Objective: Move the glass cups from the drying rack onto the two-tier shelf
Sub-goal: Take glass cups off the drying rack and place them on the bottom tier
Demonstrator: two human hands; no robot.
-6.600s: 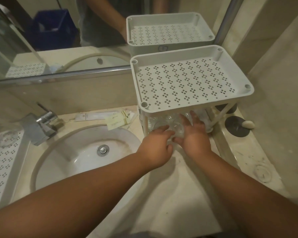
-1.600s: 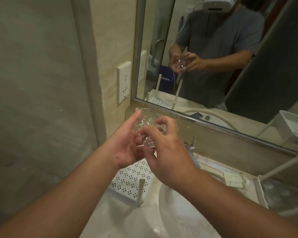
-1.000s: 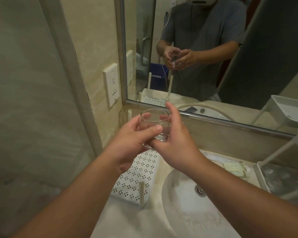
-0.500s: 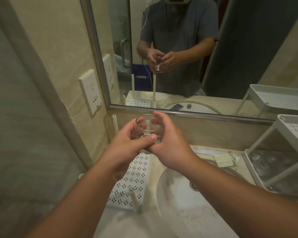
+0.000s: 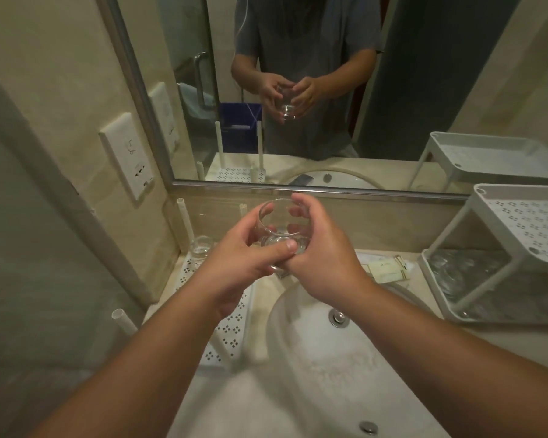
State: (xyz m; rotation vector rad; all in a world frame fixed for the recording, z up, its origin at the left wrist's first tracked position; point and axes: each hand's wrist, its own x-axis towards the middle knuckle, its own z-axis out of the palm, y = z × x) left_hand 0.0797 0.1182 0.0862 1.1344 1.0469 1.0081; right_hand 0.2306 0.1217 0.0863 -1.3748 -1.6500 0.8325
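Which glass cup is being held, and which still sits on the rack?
The glass cup gripped by both hands over the sink's edge is held; the smaller-looking one stands alone at the rack's back corner.

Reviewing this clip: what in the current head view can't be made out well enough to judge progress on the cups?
- Lower tier of the two-tier shelf: its contents are a clear, glinting blur; no cup count possible.
- Shelf's right side: cut off by the frame edge.
- Drying rack: its middle is hidden under the left hand and forearm; one small glass shows at the back.
- Held glass cup: its base is covered by both hands, right hand.
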